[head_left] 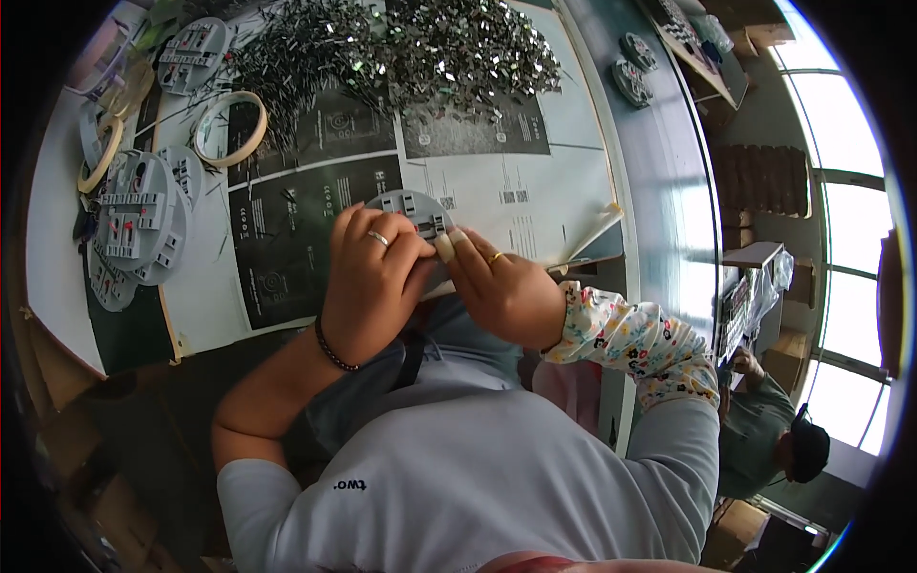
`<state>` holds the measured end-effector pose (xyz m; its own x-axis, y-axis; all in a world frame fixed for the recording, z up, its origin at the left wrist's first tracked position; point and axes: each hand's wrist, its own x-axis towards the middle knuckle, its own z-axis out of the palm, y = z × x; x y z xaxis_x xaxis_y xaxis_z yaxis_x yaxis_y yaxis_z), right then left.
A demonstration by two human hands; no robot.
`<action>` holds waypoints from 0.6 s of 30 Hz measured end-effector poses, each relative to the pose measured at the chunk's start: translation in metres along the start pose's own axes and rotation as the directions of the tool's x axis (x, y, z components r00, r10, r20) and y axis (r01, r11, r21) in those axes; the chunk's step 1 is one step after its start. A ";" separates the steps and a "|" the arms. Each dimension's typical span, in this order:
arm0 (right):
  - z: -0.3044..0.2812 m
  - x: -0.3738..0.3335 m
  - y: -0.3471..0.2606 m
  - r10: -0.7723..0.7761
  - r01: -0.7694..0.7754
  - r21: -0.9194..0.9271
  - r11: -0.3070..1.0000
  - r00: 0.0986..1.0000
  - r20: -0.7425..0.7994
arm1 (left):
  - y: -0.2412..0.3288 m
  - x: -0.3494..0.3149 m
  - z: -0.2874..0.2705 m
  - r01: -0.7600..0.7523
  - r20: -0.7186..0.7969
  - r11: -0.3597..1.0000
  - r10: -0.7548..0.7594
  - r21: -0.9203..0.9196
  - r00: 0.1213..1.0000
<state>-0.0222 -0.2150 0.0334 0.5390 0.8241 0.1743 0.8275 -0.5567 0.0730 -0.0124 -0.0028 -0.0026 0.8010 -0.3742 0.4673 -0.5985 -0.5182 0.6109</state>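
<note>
Two hands hold the grey disc (409, 202) by the worktable's (205, 306) near edge; left hand (375, 263) grips, right hand's (506, 294) fingers press together against it. Ideally, brace the disc and push evenly.

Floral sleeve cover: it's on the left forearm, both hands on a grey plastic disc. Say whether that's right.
Wrong side: the head view shows the floral sleeve cover on the person's right. Left hand and right hand are on the grey plastic disc.
</note>
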 end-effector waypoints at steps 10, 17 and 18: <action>-0.032 0.009 0.036 0.687 -0.035 0.994 -0.104 0.720 0.097 | 0.001 -0.003 -0.017 -0.182 0.173 0.978 0.163 0.102 0.971; -0.006 0.044 0.031 0.591 0.376 0.826 -0.420 0.804 -0.065 | -0.006 -0.016 -0.007 -0.186 0.189 0.973 0.159 0.135 0.969; -0.004 0.047 0.029 0.584 0.352 0.847 -0.399 0.809 -0.061 | -0.007 -0.017 -0.007 -0.181 0.186 0.974 0.155 0.135 0.970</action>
<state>0.0269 -0.1930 0.0474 0.9100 0.3353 0.2440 -0.0070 0.6006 -0.7995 -0.0225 0.0129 -0.0100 0.6872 -0.5864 0.4289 -0.7263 -0.5408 0.4243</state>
